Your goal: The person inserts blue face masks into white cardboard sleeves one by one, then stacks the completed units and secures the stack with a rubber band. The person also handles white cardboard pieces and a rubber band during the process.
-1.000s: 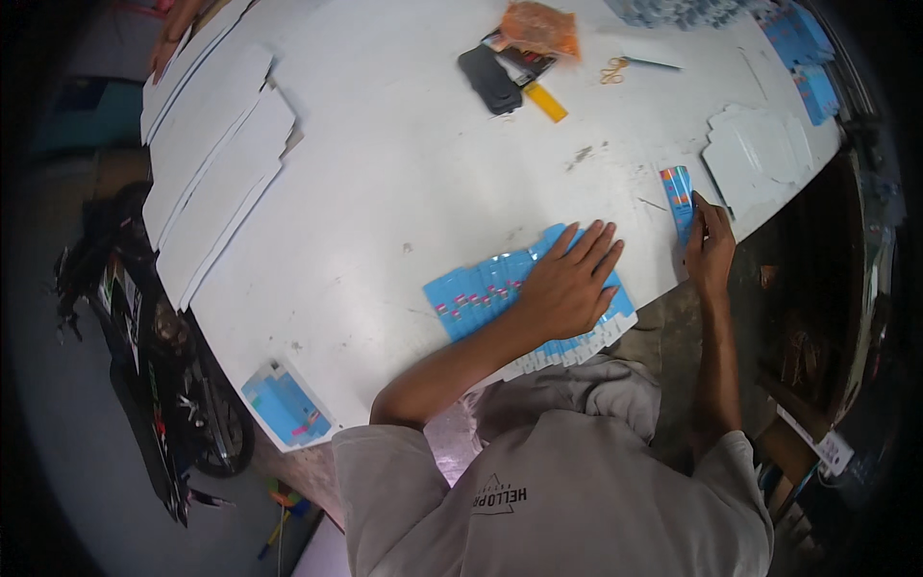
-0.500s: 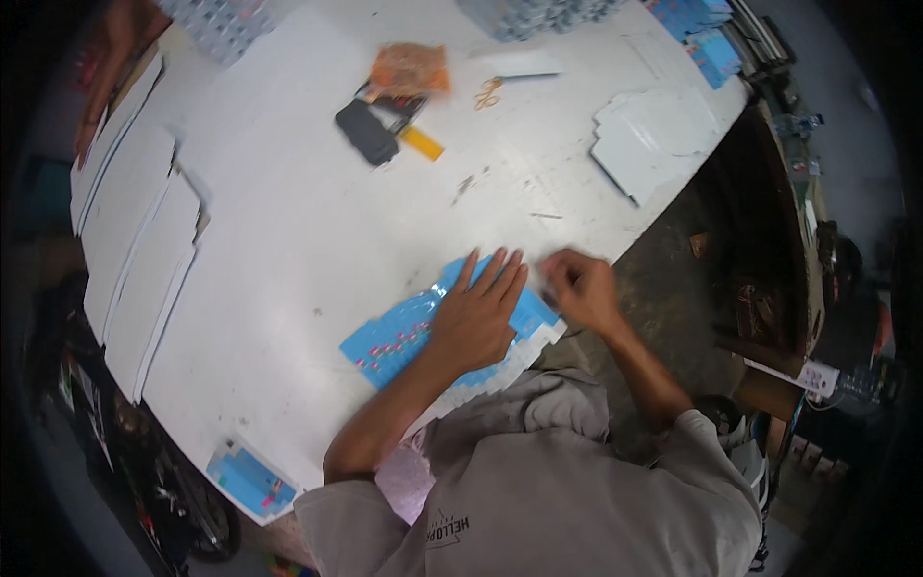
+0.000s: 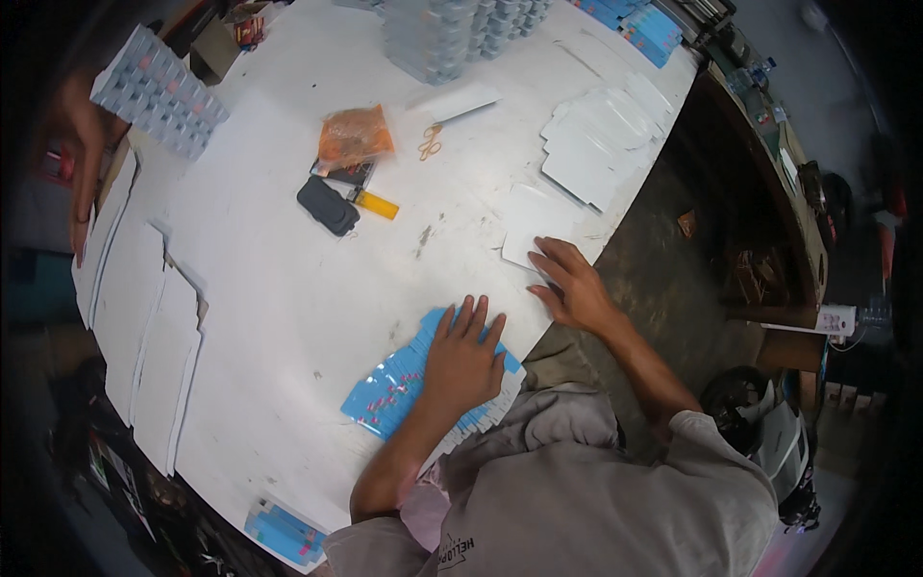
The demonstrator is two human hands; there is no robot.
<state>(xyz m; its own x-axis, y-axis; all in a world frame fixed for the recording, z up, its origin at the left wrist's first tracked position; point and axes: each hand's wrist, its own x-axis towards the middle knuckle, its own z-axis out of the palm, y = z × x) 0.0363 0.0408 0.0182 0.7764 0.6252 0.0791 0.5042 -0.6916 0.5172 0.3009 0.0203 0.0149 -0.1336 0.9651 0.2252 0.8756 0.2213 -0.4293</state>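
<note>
A fanned-out stack of glossy blue printed card pieces [image 3: 385, 385] with white edges lies at the table's near edge. My left hand [image 3: 463, 363] rests flat on it, fingers stretched out and slightly spread. To the right, my right hand [image 3: 574, 288] is held over the table edge with fingers apart and curved. Its fingertips are at the near edge of a white flat card piece [image 3: 538, 229]; whether they touch it I cannot tell. Beyond that lies a pile of similar white card pieces [image 3: 596, 144].
Mid-table are orange-handled scissors [image 3: 430, 142], an orange packet [image 3: 354, 137], a dark case [image 3: 328, 205] and a yellow lighter [image 3: 376, 204]. Tall grey-white stacks [image 3: 428, 38] stand at the back. White board stacks [image 3: 144, 317] line the left, near another person's arm [image 3: 87, 163].
My right hand has left the right end of the blue fan and moved outward, its fingers spreading. A white card piece now lies by it. The whole view has shifted.
</note>
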